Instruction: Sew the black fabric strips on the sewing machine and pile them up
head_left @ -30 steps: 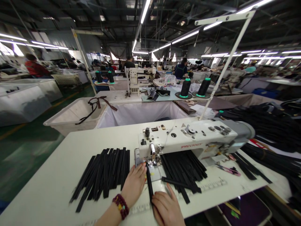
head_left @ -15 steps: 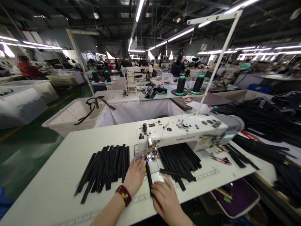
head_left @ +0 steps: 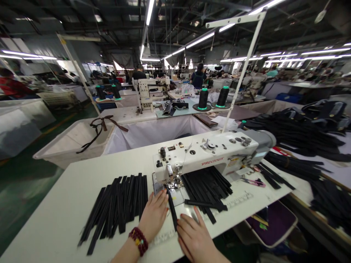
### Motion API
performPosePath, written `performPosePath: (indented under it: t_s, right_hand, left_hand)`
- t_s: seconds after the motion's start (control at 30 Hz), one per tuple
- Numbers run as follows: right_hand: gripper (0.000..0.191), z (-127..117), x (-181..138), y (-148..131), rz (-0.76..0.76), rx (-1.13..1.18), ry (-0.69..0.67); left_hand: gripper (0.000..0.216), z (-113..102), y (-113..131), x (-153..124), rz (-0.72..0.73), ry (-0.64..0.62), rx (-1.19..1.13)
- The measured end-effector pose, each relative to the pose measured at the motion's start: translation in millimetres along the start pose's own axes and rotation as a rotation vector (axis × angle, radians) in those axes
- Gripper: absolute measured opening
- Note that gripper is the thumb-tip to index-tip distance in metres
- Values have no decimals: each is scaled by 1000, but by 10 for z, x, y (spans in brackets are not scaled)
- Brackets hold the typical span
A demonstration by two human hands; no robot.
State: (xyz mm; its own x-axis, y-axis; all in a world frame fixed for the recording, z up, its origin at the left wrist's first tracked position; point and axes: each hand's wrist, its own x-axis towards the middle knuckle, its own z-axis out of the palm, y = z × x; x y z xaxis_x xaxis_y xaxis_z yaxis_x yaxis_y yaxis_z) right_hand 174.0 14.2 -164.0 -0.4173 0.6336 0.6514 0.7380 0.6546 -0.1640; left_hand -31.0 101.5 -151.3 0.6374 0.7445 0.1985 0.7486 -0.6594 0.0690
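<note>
A black fabric strip [head_left: 171,206] runs from the presser foot [head_left: 172,185] of a white sewing machine [head_left: 203,155] toward me. My left hand [head_left: 155,210], with a dark red beaded bracelet [head_left: 139,241] at the wrist, lies palm down left of the strip. Its fingers are stretched out, the tips close to the presser foot. Beside the strip's near end rests my right hand [head_left: 193,232], fingers apart and fingertips touching the strip's edge. The thumb's grip underneath is hidden. A bundle of black strips [head_left: 117,208] lies to the left; another pile of strips [head_left: 207,188] sits under the machine arm.
Pink-handled snips [head_left: 255,182] lie on the right of the white table [head_left: 65,204]. Behind it stands a cloth-lined bin [head_left: 153,133]. Black thread cones [head_left: 203,99] are beyond. Dark fabric pieces [head_left: 301,128] are heaped at right. Other people work farther back.
The camera view has shifted, moving the scene slightly left. The strip still lies at the presser foot, and both hands keep nearly the same places beside it. The right hand's fingers look flatter.
</note>
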Motion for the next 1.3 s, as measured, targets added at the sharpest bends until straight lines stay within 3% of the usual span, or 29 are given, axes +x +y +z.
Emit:
performPosePath:
  t_s: [0.13, 0.53, 0.7, 0.93, 1.3]
  right_hand:
    - [11, 31, 98, 56, 15, 1, -19]
    - [16, 297, 279, 289, -30, -62, -104]
    - [14, 327, 421, 365, -50, -89, -166]
    - [14, 421, 628, 435, -74, -133, -112]
    - [23, 411, 827, 397, 24, -178, -253]
  left_hand:
    - [43, 19, -56, 71, -22, -25, 39]
    - [40, 197, -199, 122, 2, 68, 43]
    - [39, 204, -205, 134, -5, 62, 44]
    - [38, 201, -200, 144, -15, 35, 82]
    - [41, 174, -230, 174, -54, -23, 4]
